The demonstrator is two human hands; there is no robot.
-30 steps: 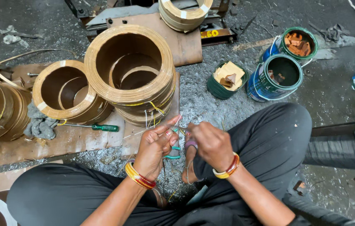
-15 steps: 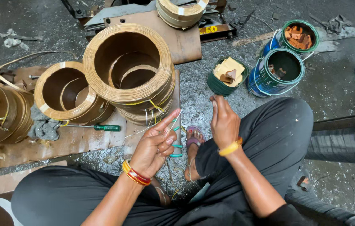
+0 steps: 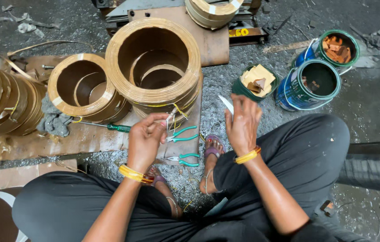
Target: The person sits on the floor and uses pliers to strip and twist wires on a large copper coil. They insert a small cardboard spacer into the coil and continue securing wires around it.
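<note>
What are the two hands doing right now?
Left hand: fingers pinched shut on a thin wire.
Right hand: closed around a small pale strip.

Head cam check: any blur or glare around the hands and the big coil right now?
Head view: light is soft and even, no hard glare; the big coil is sharp; the left hand is clear; the right hand and its pale strip look slightly motion-softened; straight edges bend a little near the frame borders.

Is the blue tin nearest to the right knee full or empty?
Apparently empty: the blue tin stands upright, lidless, and only a dark inside shows.
</note>
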